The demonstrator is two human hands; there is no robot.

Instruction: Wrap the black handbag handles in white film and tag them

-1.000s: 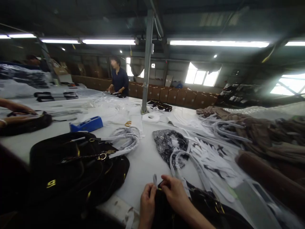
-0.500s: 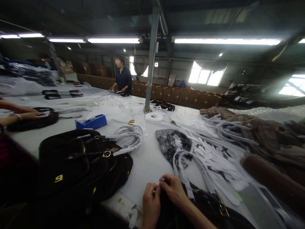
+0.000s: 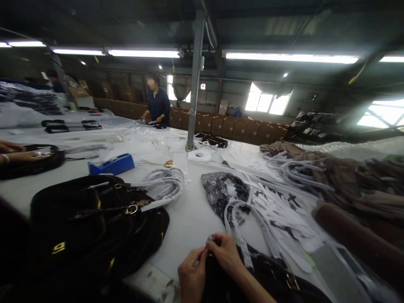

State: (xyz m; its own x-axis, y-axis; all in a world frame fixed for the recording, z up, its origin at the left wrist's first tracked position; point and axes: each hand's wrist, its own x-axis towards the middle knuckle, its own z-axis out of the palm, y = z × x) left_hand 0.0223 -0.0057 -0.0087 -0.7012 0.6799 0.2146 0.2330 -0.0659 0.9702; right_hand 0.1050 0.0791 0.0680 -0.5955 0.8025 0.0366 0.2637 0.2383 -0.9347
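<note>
Black bags (image 3: 94, 227) fill the lower left of the frame, and at bottom centre we pinch a small pale piece (image 3: 209, 239) between our left hand (image 3: 191, 275) and right hand (image 3: 225, 254), above another dark bag (image 3: 271, 277) lying lower right.

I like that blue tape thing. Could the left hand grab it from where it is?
Probably not without leaning. The blue tape dispenser sits far up the table, beyond the big black bag, and the left hand is busy near the table's edge.
</note>
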